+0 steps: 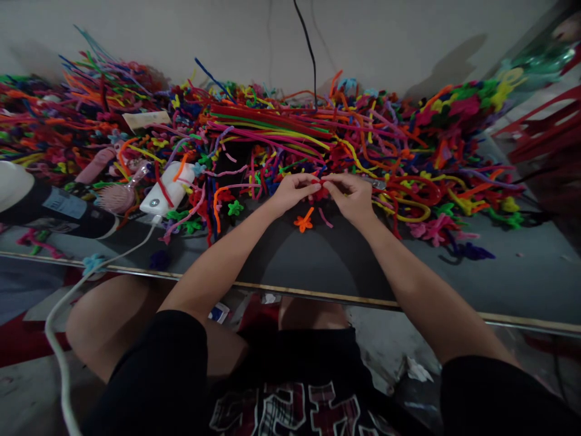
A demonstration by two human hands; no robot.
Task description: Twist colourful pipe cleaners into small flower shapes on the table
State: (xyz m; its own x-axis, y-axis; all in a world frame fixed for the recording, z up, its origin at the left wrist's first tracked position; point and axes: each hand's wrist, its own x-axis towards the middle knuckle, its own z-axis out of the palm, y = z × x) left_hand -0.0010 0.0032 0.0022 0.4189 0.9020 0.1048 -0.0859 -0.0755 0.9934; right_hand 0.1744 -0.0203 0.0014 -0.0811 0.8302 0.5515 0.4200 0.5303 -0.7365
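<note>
Above the middle of the dark table [290, 260], my left hand [296, 189] and my right hand [349, 192] meet with fingertips pinched. Between them is a small red pipe cleaner piece [320, 183], mostly covered by the fingers, so its shape is hard to make out. Both hands close on it from opposite sides. Just below them lies an orange pipe cleaner flower [304, 223] with a short stem, and beside it a short purple strand [325, 218]. A green pipe cleaner flower [235, 208] rests to the left of my left hand.
Heaps of coloured pipe cleaners [272, 130] line the wall side. On the left are a white power strip [167, 189] with a cable, a pink hairbrush [118, 195] and a dark bottle [59, 209] lying down. The table's front edge [290, 290] runs before my lap.
</note>
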